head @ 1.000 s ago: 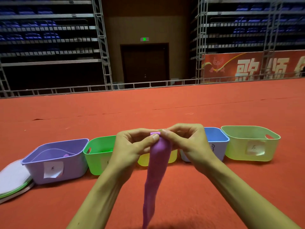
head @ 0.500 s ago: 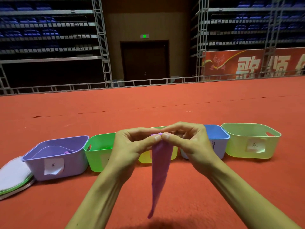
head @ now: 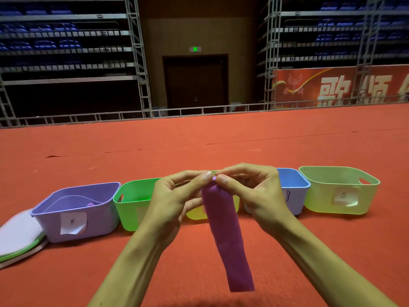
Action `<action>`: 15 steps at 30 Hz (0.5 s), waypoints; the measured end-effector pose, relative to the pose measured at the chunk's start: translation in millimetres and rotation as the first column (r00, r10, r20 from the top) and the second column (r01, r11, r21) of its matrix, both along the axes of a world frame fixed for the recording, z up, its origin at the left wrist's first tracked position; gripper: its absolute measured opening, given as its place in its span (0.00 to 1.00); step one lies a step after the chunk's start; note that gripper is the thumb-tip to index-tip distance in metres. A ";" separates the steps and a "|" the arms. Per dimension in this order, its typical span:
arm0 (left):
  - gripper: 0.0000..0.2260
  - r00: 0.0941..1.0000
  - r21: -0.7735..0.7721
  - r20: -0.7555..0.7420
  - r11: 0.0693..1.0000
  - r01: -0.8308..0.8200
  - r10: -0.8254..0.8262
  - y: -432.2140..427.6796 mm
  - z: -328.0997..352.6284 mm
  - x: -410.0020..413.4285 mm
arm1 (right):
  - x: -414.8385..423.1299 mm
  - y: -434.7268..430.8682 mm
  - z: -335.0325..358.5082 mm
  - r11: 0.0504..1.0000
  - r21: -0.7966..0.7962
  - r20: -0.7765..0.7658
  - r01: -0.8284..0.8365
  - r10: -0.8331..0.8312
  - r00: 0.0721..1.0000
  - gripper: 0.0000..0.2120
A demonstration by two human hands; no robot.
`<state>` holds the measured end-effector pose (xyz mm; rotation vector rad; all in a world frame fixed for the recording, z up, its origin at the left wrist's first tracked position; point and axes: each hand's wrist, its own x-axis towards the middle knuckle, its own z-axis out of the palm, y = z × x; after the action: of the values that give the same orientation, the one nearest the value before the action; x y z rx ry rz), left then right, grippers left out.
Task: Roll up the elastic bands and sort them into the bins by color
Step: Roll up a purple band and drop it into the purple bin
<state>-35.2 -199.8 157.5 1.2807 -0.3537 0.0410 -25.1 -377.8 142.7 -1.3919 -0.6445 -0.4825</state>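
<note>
We find the left hand (head: 174, 202) and right hand (head: 254, 193) each pinching the top end of the purple elastic band (head: 225, 235), which hangs free above the red floor (head: 199, 147). We judge the rolling barely begun: only a small curl shows at the fingertips. The next move calls for winding downward evenly. The purple bin (head: 88, 227) sits at far left, open-topped, with clear room above its rim.

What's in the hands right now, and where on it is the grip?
A purple elastic band, pinched at its rolled top end between the left hand and right hand; the rest hangs free.
</note>
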 end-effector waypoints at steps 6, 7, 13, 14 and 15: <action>0.16 0.998 0.051 0.057 0.998 -0.042 0.039 1.6 -2.5 -0.7 | -1.8 0.1 -5.7 0.997 0.036 -0.065 -0.065 0.067 0.996 0.05; 0.14 0.997 0.051 0.067 0.998 -0.041 0.038 1.2 -1.8 -1.7 | -1.3 0.0 -6.8 0.997 0.034 -0.091 -0.073 0.076 0.993 0.07; 0.10 0.996 0.031 0.082 0.998 -0.046 0.043 4.3 -3.3 -1.3 | -1.5 3.3 -12.3 0.999 -0.036 -0.098 0.009 -0.013 0.995 0.09; 0.11 0.996 0.026 0.076 0.999 -0.046 0.044 4.6 -4.0 -1.4 | -1.6 3.6 -13.2 0.999 -0.036 -0.077 0.022 -0.024 0.997 0.08; 0.12 0.997 0.021 0.066 0.999 -0.041 0.039 4.6 -4.4 -1.7 | -1.8 3.0 -13.8 0.999 -0.035 -0.062 0.025 -0.027 0.998 0.06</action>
<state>-36.9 -195.3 153.0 1.3103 -0.3858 0.1139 -26.9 -374.8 129.0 -1.4436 -0.5868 -0.4486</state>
